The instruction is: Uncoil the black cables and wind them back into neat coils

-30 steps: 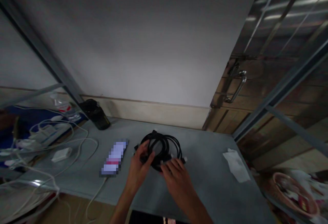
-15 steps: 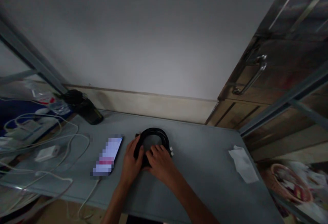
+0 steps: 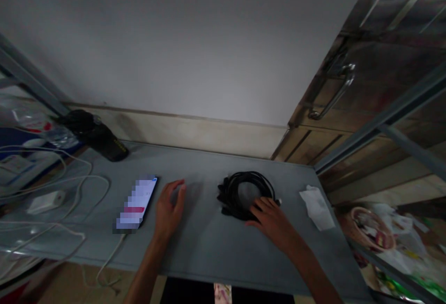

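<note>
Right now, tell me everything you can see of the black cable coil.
The coil is black, smooth-looking, probably plastic-coated cable, wound in several loops into a rough ring with an open middle. Dark ends jut out on its left side, and a pale tip shows at its right. It lies flat on the grey desk, left of the white paper. The right hand touches its near right part; whether it grips is unclear.

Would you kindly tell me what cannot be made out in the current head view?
- Head view: part of the coiled black cable bundle, covered by the bare right hand.
- Head view: screen content on the flat, dark-edged phone, under pixel blocks.
- Head view: yellow lettering on the tall black bottle, blurred and small.
</note>
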`<state>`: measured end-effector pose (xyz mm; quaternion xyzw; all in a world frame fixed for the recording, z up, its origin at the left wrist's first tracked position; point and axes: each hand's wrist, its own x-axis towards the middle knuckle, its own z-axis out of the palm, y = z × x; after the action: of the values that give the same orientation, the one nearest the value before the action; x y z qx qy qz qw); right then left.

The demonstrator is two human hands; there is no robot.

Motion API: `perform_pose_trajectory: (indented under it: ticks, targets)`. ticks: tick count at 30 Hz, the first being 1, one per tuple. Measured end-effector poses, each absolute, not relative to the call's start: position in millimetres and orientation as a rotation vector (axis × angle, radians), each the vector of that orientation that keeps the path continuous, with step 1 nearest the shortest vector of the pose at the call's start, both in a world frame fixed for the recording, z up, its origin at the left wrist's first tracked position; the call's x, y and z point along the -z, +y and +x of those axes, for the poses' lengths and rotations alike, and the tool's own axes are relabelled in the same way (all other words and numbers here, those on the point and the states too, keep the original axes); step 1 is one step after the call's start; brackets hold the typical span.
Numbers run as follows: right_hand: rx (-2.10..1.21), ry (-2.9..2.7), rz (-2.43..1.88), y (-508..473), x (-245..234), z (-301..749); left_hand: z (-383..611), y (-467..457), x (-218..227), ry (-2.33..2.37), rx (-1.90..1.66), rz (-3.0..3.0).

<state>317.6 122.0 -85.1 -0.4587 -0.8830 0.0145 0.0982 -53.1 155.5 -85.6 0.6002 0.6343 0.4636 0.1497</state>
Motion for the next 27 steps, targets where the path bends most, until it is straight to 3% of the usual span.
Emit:
perform_pose_trajectory:
  ticks: [9,19,27]
  targets:
    - [0.153,-2.451,-1.520,85,97,411,-48,158,82,1.827,-1.307,1.844]
    - [0.010,-1.543,-1.608,-12,128,422,-54,86,94,1.782,-1.248,1.898]
    - [0.141,-1.299,-1.820,-27,143,416,-62,70,107,1.982,-1.277,1.738]
